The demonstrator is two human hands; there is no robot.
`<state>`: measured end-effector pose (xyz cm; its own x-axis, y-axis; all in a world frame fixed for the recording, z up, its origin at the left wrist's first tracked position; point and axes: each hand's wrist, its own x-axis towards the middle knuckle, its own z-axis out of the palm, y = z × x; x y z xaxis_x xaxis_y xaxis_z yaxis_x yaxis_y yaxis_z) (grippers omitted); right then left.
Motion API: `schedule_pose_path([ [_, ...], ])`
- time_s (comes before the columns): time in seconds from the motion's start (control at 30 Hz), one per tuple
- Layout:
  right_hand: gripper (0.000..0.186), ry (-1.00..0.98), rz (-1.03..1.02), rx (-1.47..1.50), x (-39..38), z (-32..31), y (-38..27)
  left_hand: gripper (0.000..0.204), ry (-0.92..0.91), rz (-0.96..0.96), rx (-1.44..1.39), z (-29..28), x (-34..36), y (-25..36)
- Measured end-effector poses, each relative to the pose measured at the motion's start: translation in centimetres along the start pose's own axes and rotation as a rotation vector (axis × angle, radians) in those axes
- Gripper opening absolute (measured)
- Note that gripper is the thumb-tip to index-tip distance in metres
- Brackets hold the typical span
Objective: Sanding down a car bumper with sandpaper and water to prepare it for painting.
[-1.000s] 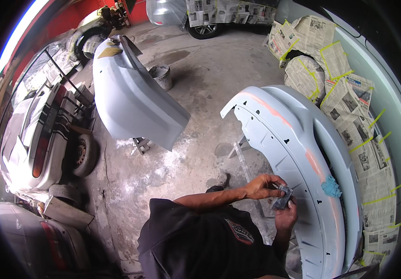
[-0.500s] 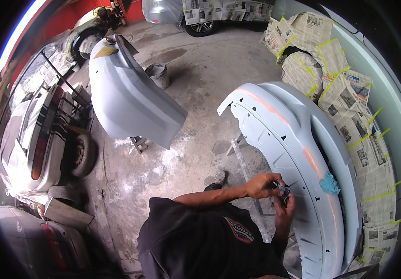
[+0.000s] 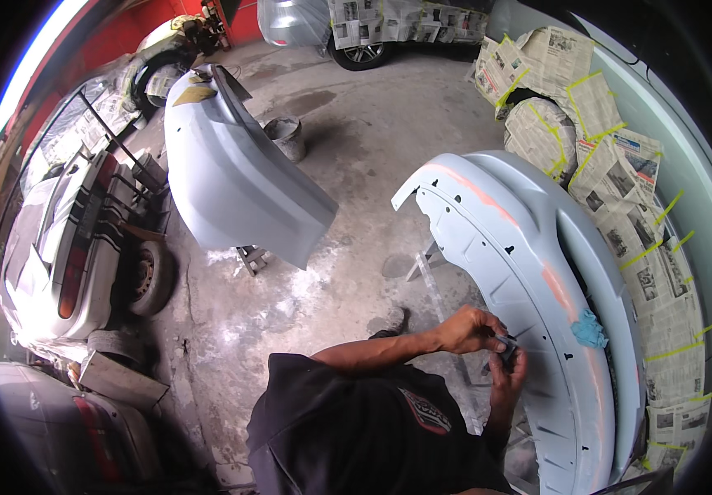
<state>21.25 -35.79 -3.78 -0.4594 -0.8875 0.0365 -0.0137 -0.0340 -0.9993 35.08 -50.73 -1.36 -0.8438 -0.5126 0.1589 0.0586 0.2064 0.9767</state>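
Note:
Both my hands meet over the inner edge of a pale blue car bumper (image 3: 537, 239) with pinkish patches along it. My left hand (image 3: 467, 330), reaching across from the left, has its fingers pinched on a small dark grey piece (image 3: 504, 346), perhaps folded abrasive paper. Below it, my right hand (image 3: 507, 371) is closed on the same piece from underneath. Just right of them, a crumpled light blue cloth (image 3: 589, 328) lies on the bumper beside its long dark slot.
A silver body panel (image 3: 240, 181) stands on a trestle (image 3: 250, 261) at left, with a bucket (image 3: 286, 144) behind. A newspaper-masked car (image 3: 645, 272) lines the right. A damaged white car part (image 3: 67, 247), loose wheel (image 3: 146, 276) and grey box (image 3: 121, 379) crowd the left.
My fingers have shifted around the small piece, which has turned and now shows less of its flat face than a second ago. The view has moved slightly.

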Motion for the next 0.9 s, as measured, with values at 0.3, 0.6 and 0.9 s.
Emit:
schedule_pose_path([
  [0.3,0.026,0.084,-0.069,-0.034,-0.4,-2.0,-0.6,0.026,0.108,0.024,0.308,2.7,1.6,2.0],
  [0.6,0.018,0.433,0.083,-0.247,-5.2,-4.5,0.5,0.015,0.084,0.424,0.296,4.9,7.2,3.8],
  [0.9,0.041,0.577,0.258,-0.256,-10.3,-4.5,0.6,0.031,-0.058,0.658,0.459,7.6,12.0,6.1],
])
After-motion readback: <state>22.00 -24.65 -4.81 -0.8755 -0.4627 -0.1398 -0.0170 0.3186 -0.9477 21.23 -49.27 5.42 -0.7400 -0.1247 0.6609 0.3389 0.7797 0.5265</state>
